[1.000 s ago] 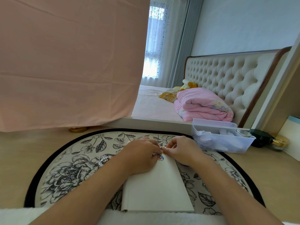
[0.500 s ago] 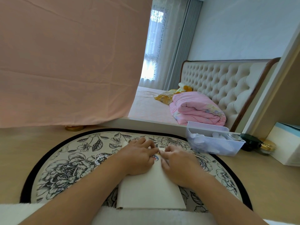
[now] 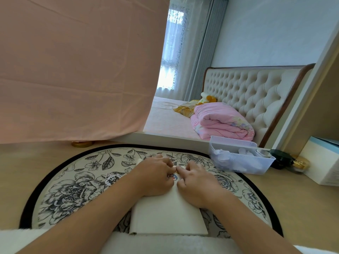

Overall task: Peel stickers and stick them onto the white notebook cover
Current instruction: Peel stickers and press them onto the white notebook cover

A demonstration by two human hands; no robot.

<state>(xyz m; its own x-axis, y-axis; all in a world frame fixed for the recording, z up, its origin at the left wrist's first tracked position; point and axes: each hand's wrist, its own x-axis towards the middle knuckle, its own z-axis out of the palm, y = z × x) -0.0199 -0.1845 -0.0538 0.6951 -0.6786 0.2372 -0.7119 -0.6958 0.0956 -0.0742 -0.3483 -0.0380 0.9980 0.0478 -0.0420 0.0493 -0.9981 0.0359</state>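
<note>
On the floral mat (image 3: 77,180) the white notebook (image 3: 165,217) lay under both hands: right hand (image 3: 197,182) pressing flat beside a sticker (image 3: 174,177), left hand (image 3: 156,174) grip unclear, plastic bin (image 3: 238,162) nearby

I see pink cloth (image 3: 73,70) filling upper left, bright window (image 3: 171,52) top centre, tufted headboard (image 3: 247,92) at right, pale wood floor (image 3: 18,162) at left edge.

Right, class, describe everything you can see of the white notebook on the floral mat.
The white notebook is closed, with a plain, matte off-white cover and a thick edge showing on its left side. It lies flat on the floral mat, a short edge towards the person. Both the left hand and right hand rest on its far half; a small colourful sticker shows between them.
</note>
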